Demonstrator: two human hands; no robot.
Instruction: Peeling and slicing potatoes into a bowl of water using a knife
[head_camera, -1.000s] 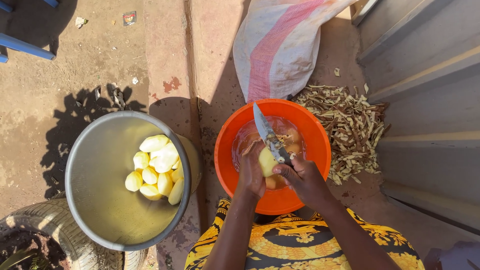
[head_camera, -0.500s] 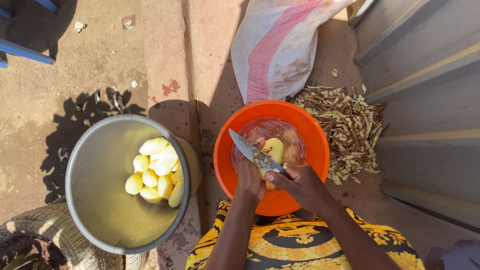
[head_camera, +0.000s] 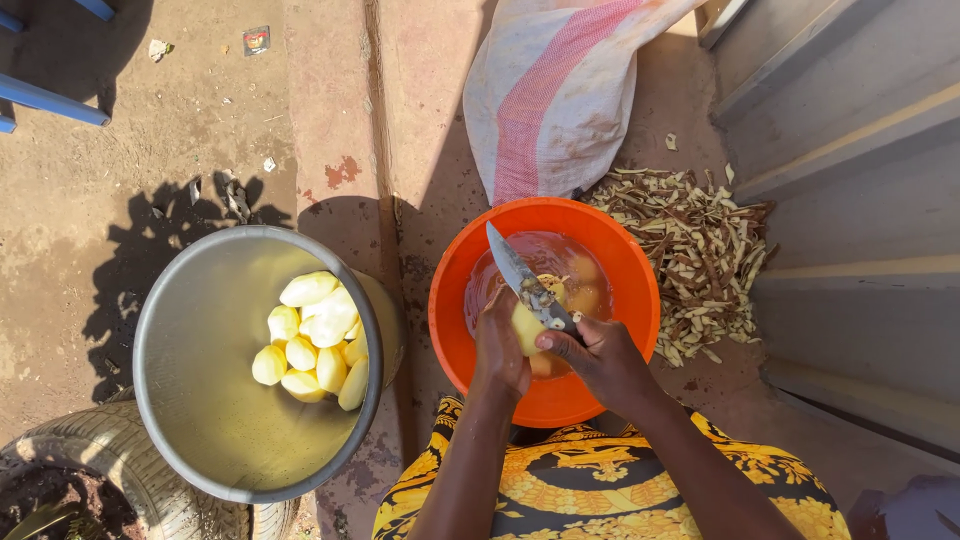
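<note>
My left hand (head_camera: 500, 345) grips a pale yellow potato (head_camera: 527, 325) over an orange basin (head_camera: 460, 300) that holds brownish water and more potatoes. My right hand (head_camera: 595, 355) is closed on the handle of a knife (head_camera: 515, 270); its blade lies across the potato and points up to the left. A large grey metal bowl (head_camera: 190, 380) to the left contains several peeled yellow potatoes (head_camera: 310, 340).
A heap of brown peelings (head_camera: 700, 250) lies right of the basin. Behind it a white sack with a red stripe (head_camera: 550, 90) leans against a grey metal wall (head_camera: 860, 180). An old tyre (head_camera: 100, 470) sits at the lower left. Blue chair legs (head_camera: 50, 100) show at top left.
The knife blade has swung from pointing nearly straight up to slanting up-left across the potato. Both hands stay over the orange basin.
</note>
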